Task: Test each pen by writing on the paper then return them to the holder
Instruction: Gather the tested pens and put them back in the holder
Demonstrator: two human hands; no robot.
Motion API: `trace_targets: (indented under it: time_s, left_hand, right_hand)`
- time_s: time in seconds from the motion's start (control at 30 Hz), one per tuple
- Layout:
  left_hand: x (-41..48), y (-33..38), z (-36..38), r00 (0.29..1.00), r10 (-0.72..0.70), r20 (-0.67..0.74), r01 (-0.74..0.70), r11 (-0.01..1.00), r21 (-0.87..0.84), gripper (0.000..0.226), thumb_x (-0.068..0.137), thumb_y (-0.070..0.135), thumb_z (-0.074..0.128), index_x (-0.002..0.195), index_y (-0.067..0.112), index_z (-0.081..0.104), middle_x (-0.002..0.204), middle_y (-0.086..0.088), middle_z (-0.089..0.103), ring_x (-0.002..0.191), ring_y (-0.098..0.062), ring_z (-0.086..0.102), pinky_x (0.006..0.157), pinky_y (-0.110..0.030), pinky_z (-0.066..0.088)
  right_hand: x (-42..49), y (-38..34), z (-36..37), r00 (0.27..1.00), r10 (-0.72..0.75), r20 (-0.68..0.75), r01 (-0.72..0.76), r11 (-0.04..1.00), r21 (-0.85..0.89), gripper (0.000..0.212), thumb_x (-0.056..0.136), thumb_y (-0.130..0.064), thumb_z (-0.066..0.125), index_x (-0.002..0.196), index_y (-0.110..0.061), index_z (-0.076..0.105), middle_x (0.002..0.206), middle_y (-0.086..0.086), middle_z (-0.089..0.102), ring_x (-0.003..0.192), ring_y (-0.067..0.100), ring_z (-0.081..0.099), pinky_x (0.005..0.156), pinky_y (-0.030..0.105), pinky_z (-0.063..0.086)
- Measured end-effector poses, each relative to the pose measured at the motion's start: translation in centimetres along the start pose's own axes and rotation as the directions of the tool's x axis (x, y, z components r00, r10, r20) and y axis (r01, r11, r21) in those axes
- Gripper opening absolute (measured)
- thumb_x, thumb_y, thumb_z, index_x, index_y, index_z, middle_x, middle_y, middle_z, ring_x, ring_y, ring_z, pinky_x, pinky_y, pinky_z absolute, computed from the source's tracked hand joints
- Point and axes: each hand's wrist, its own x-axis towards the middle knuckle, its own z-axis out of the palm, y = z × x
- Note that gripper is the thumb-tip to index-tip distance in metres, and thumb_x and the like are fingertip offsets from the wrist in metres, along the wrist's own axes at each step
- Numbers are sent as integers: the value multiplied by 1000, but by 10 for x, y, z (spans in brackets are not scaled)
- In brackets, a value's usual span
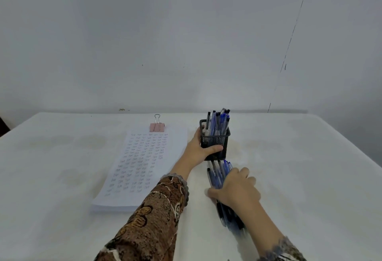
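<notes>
A black mesh pen holder stands on the white table, with several blue and black pens upright in it. My left hand grips the holder's left side, thumb across its front. Just below the holder, a bundle of pens lies on the table, and my right hand is curled around its middle; their lower ends stick out beneath my wrist, blurred. A paper stack filled with rows of small pen marks lies to the left, held by a pink binder clip.
The white table ends at a grey wall behind. A thin cable runs down the wall at the right. Bare tabletop lies left of the paper and right of the holder.
</notes>
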Motion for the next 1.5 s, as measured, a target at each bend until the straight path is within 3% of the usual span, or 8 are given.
trace_targets:
  time_s: [0.2, 0.37, 0.57, 0.83, 1.03, 1.13, 1.3, 1.5]
  left_hand:
    - [1, -2, -1, 1000, -16, 5, 16, 1000, -1, 68, 70, 27, 79, 126, 30, 41, 117, 6, 60, 105, -12, 58, 92, -31, 48]
    - [1, -1, 0, 1000, -17, 0, 17, 1000, -4, 70, 70, 26, 79, 128, 28, 40, 114, 4, 61, 102, -13, 60, 91, -35, 50]
    - [-1, 2, 0, 1000, -10, 11, 10, 1000, -12, 65, 73, 22, 76, 127, 27, 40, 112, 6, 60, 97, -8, 60, 78, -16, 50]
    - [-2, -4, -4, 998, -26, 53, 28, 998, -51, 54, 79, 34, 69, 127, 30, 44, 122, 9, 57, 113, -8, 55, 91, -24, 47]
    - [-1, -6, -5, 996, -12, 84, 20, 996, -87, 48, 83, 29, 65, 127, 32, 45, 120, 11, 59, 114, -8, 54, 93, -26, 47]
    - [0, -8, -7, 994, -20, 103, 33, 992, -125, 48, 82, 28, 68, 126, 31, 49, 121, 9, 60, 115, -11, 54, 98, -33, 45]
    - [2, -6, -3, 1000, -19, 23, 23, 986, -166, 54, 75, 16, 75, 123, 22, 52, 116, 2, 63, 110, -17, 58, 98, -43, 46]
    - [2, -10, 5, 997, 2, -77, -7, 998, -60, 111, 46, 47, 88, 139, 37, 28, 135, 9, 49, 124, -9, 46, 101, -40, 45]
  right_hand:
    - [1, -13, 1, 999, 46, 0, -46, 997, -61, 95, 70, -59, 64, 138, -6, 23, 126, 10, 29, 117, 31, 37, 77, 39, 42]
    - [14, -17, 2, 1000, 16, -11, -16, 999, 38, 78, 78, -40, 66, 137, -7, 26, 131, 14, 31, 120, 34, 44, 91, 41, 49]
    - [22, -15, 0, 996, -71, -47, 75, 993, 91, 55, 80, -26, 63, 124, -10, 34, 116, 10, 53, 106, 29, 56, 77, 36, 49]
    - [22, -6, -11, 987, -134, -92, 135, 991, 4, 44, 84, -30, 61, 116, -12, 37, 116, 7, 52, 107, 26, 55, 72, 30, 40]
    - [28, 15, -41, 968, -193, 158, 158, 964, 212, 44, 69, -24, 72, 101, -10, 46, 93, 4, 52, 76, 19, 53, 54, 25, 41]
    - [21, 34, -60, 904, -339, 260, 128, 796, 592, 39, 66, -3, 69, 98, -8, 48, 82, 12, 62, 66, 25, 62, 61, 33, 52]
    - [5, 28, -65, 850, -464, -249, 391, 238, 889, 46, 75, 19, 60, 100, -18, 51, 67, 4, 66, 58, 17, 65, 58, 25, 56]
    - [6, 23, -26, 814, -381, -438, 524, 157, 837, 49, 72, 19, 65, 100, -20, 54, 83, 1, 67, 70, 4, 68, 60, 16, 54]
